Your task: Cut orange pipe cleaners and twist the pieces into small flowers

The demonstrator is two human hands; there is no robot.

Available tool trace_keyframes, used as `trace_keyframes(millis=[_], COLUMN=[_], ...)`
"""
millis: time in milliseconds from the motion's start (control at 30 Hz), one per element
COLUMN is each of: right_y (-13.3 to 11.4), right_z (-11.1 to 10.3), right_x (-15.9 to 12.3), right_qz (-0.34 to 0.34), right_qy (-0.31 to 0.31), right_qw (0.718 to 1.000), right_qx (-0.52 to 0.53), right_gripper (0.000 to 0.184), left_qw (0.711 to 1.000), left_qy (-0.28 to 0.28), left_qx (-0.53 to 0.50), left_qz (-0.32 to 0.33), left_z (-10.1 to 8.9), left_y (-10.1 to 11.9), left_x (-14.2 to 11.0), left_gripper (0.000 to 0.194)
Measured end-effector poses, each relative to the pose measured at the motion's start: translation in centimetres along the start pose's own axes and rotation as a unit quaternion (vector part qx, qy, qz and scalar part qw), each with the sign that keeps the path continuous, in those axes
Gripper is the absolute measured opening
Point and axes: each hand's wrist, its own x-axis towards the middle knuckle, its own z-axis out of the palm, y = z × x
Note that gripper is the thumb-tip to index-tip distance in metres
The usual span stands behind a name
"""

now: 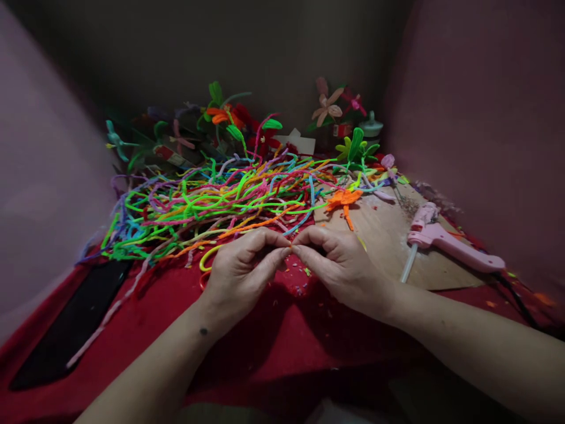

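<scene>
My left hand and my right hand meet above the front of the red cloth, thumbs and index fingers pinched tip to tip. Only a speck of orange shows where the fingertips touch; whatever they hold is too small and covered to name. Just beyond lies a wide tangle of pipe cleaners in many colours. An orange pipe-cleaner flower rests behind my right hand on a sheet of brown cardboard. Beside my left wrist, a yellow loop is partly hidden.
A pink glue gun with a clear stick lies on the cardboard at right, its dark cord trailing off. At left is a flat black object. Finished pipe-cleaner flowers stand along the back. Tiny scraps dot the red cloth. Walls rise on both sides.
</scene>
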Motion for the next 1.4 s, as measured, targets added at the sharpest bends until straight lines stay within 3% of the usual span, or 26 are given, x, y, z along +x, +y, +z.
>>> trace_keyframes(millis=[67, 133, 267, 367, 467, 533, 700, 800, 1033, 1167, 1233, 1333, 1400], right_y=[-0.2, -0.3, -0.3, -0.3, -0.4, -0.4, -0.1, 0.0, -0.3, -0.2, 0.0, 0.4, 0.7], right_z=[0.0, -0.1, -0.1, -0.1, -0.2, -0.3, -0.3, -0.3, 0.0, 0.1, -0.1, -0.2, -0.2], right_x=[0.2, 0.4, 0.7, 0.7, 0.7, 0.6, 0.6, 0.6, 0.6, 0.5, 0.5, 0.8, 1.0], right_qz=[0.049, 0.103, 0.202, 0.233, 0.228, 0.212, 0.184, 0.184, 0.266, 0.245, 0.249, 0.274, 0.280], right_qy=[-0.015, -0.030, -0.056, -0.063, -0.062, -0.060, -0.056, -0.060, -0.092, -0.091, -0.078, -0.056, -0.058], right_qw=[0.997, 0.984, 0.937, 0.915, 0.917, 0.929, 0.945, 0.945, 0.916, 0.932, 0.929, 0.904, 0.884], right_qx=[0.062, 0.142, 0.278, 0.323, 0.321, 0.297, 0.263, 0.264, 0.285, 0.252, 0.261, 0.324, 0.370], right_gripper=[0.016, 0.015, 0.013, 0.016, 0.014, 0.012, 0.011, 0.011, 0.013, 0.014, 0.013, 0.015, 0.014], left_qw=[0.999, 0.987, 0.912, 0.869, 0.845, 0.855, 0.931, 0.957, 0.966, 0.979, 0.979, 0.983, 0.974], left_qy=[-0.024, -0.086, -0.190, -0.224, -0.256, -0.255, -0.192, -0.168, -0.215, -0.179, -0.177, -0.138, -0.081], left_qx=[-0.014, -0.103, -0.283, -0.344, -0.365, -0.347, -0.234, -0.171, -0.029, 0.092, 0.094, 0.103, 0.211], left_qz=[-0.022, -0.091, -0.228, -0.275, -0.295, -0.289, -0.202, -0.166, -0.139, -0.033, -0.033, -0.066, -0.032], left_z=[0.0, -0.2, -0.5, -0.6, -0.7, -0.8, -0.6, -0.5, -1.3, -1.9, -2.9, -5.3, -6.9], left_y=[0.0, -0.2, -0.7, -0.9, -1.0, -1.0, -0.7, -0.4, -0.1, 0.0, -0.1, -0.8, -1.9], left_x=[0.0, 0.2, 0.8, 1.0, 1.0, 1.0, 0.7, 0.6, 0.6, 0.5, 0.6, 0.7, 0.6], left_gripper=[0.009, 0.012, 0.018, 0.020, 0.021, 0.021, 0.014, 0.014, 0.007, 0.004, 0.006, 0.014, 0.018])
